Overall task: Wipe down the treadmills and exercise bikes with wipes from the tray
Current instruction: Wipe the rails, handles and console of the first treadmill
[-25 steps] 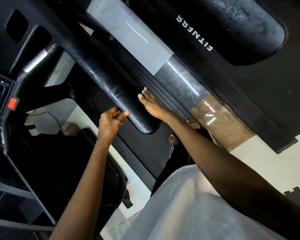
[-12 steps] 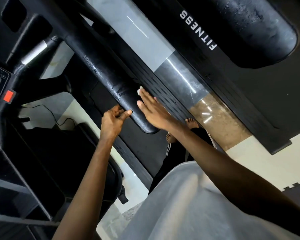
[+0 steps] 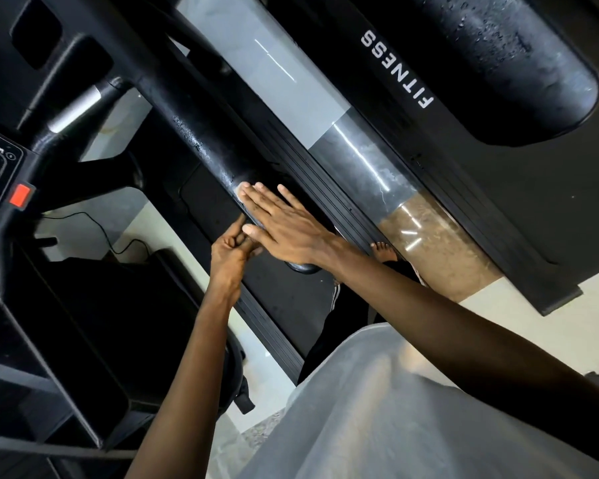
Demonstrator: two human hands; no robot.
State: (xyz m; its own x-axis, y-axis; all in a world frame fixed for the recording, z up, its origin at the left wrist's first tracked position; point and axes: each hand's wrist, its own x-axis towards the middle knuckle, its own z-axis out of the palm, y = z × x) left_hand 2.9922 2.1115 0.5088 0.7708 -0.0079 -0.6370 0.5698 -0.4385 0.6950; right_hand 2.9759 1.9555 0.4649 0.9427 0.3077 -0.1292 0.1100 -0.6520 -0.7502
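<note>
A black treadmill handrail (image 3: pixel 191 133) runs diagonally from the upper left down to its rounded end near the middle of the view. My right hand (image 3: pixel 284 226) lies flat on top of the rail's end with straight fingers, pressing a small white wipe (image 3: pixel 239 188) that peeks out beyond the fingertips. My left hand (image 3: pixel 232 254) is just below the rail, its fingers curled against the rail's underside next to my right thumb. The rail's surface looks wet and shiny above the wipe.
The treadmill console (image 3: pixel 0 174) with a red button (image 3: pixel 19 195) is at the left. A second treadmill with white "FITNESS" lettering (image 3: pixel 398 69) and its wet handrail (image 3: pixel 519 53) lies at the upper right. My bare feet (image 3: pixel 382 250) stand on the belt below.
My right hand slid from the right side of the rail up onto its top, carrying the wipe up the rail. My left hand stayed under the rail end.
</note>
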